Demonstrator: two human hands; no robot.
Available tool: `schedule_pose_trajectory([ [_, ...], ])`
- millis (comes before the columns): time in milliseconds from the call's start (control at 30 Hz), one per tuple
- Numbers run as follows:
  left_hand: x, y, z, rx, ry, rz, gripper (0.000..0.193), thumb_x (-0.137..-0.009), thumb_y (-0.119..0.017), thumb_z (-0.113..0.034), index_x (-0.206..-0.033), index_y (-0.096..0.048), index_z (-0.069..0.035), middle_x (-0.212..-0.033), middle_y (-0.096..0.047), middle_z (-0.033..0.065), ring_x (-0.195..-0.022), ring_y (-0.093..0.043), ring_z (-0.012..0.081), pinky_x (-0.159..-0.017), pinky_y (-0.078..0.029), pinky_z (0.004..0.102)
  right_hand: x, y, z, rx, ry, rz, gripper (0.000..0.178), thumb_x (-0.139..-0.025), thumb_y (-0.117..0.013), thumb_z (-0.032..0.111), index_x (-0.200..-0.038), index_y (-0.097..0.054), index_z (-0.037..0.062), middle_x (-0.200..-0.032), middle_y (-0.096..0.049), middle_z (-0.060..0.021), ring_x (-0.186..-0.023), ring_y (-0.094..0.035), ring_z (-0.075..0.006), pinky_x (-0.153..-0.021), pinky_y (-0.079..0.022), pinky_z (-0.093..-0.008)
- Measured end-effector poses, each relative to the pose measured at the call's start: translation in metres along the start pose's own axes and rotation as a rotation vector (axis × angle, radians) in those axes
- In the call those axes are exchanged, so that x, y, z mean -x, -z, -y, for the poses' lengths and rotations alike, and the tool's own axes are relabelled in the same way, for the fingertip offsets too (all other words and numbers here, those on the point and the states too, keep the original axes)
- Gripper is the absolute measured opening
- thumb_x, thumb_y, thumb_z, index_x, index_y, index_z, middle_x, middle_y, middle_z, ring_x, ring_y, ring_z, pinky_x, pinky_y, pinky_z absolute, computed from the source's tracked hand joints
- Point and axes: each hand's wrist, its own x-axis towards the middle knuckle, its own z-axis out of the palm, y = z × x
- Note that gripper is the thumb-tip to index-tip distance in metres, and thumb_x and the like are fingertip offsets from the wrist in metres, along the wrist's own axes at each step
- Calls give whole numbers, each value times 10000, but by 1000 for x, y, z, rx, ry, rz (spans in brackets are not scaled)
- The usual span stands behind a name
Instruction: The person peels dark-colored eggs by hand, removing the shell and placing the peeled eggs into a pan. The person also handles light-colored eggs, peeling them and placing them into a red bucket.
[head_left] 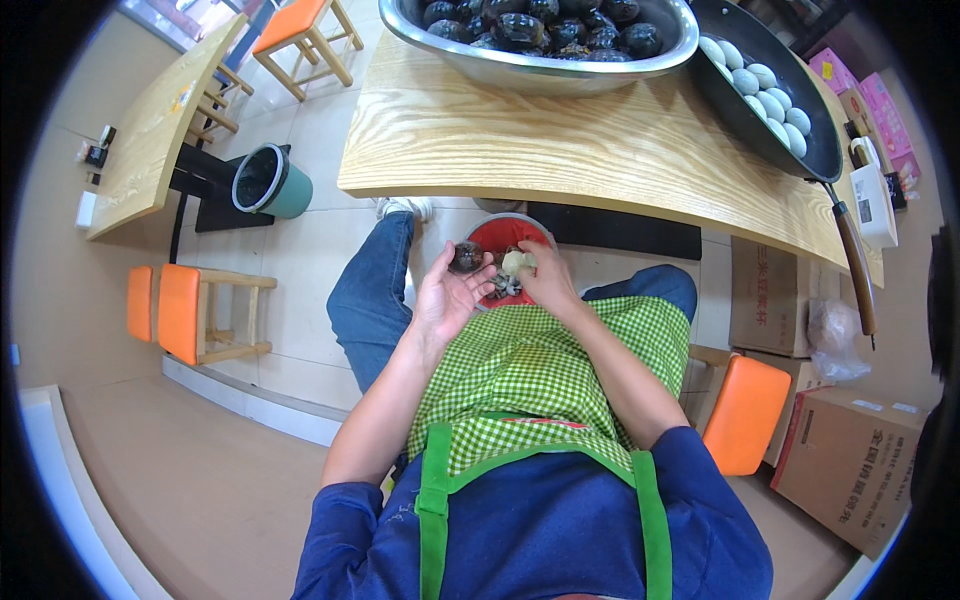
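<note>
A dark, glossy preserved egg rests in my left hand, against the curled fingers, above a bin with a red liner between my knees. Beside it, over the bin, my right hand pinches a pale greenish-white piece of eggshell. Bits of shell lie in the bin below. On the wooden table ahead, a steel bowl holds several dark peeled eggs. To its right, a black frying pan carries several pale unpeeled eggs.
The pan's brown handle sticks out past the table edge. At the left stand a green-grey bin, a second table and orange stools. Cardboard boxes and another orange stool are at my right.
</note>
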Motion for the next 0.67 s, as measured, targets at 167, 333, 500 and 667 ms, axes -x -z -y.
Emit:
schedule_pose_trajectory([
  [167, 12, -3, -5, -120, -112, 80, 358, -1006, -524, -295, -1259, -529, -42, -1132, -639, 153, -1037, -650, 302, -895, -546, 422, 0, -19, -39, 166, -71, 146, 275, -774, -676, 117, -1026, -632, 16, -1055, -609, -247, -954, -617, -395, -812, -514, -451],
  [333, 35, -42, -13, -307, -161, 100, 476, -969, -596, -198, -1380, -415, -43, -1125, -642, 160, -993, -664, 289, -804, -570, 389, -17, -23, -61, 100, -183, 431, 387, -749, -701, 144, -1093, -594, 2, -1119, -564, -286, -1085, -543, -428, -921, -455, -474],
  [500, 64, -99, -53, -692, -266, 112, 615, -889, -708, -110, -1380, -360, 19, -1097, -664, 159, -915, -657, 184, -702, -551, 284, 22, -46, -73, 336, 67, 335, 604, -723, -713, 163, -1284, -542, 16, -1349, -462, -285, -1301, -426, -391, -1076, -383, -395],
  [667, 77, -211, -119, -1057, -510, 298, 523, -860, -736, -95, -1277, -429, -20, -1202, -626, 172, -1006, -629, 181, -897, -514, 280, -14, -38, -76, -80, -268, 724, 784, -770, -686, 203, -1461, -356, 39, -1567, -203, -212, -1410, -253, -452, -1171, -276, -443],
])
